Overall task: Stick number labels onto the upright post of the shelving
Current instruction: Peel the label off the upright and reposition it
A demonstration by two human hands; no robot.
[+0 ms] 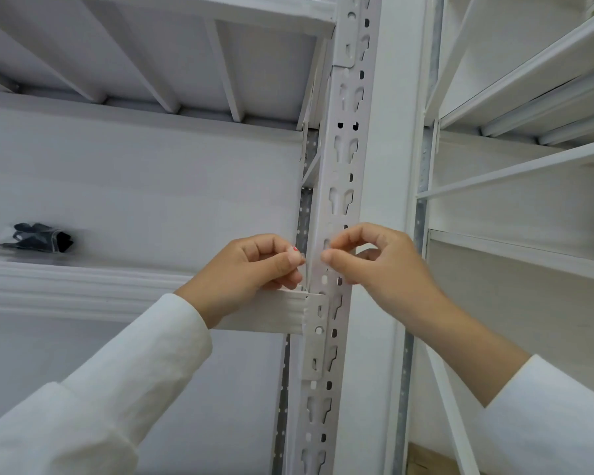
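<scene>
Label stretched against post, pinched between left hand and right hand.

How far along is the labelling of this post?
No finished number label shows on the upright post. In hand: the left hand and right hand pinch a pale label against it, just above the shelf beam. Pressing it flat remains.

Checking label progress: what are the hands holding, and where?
Both hands, left and right, pinch a small pale label by its side edges against the post.
</scene>
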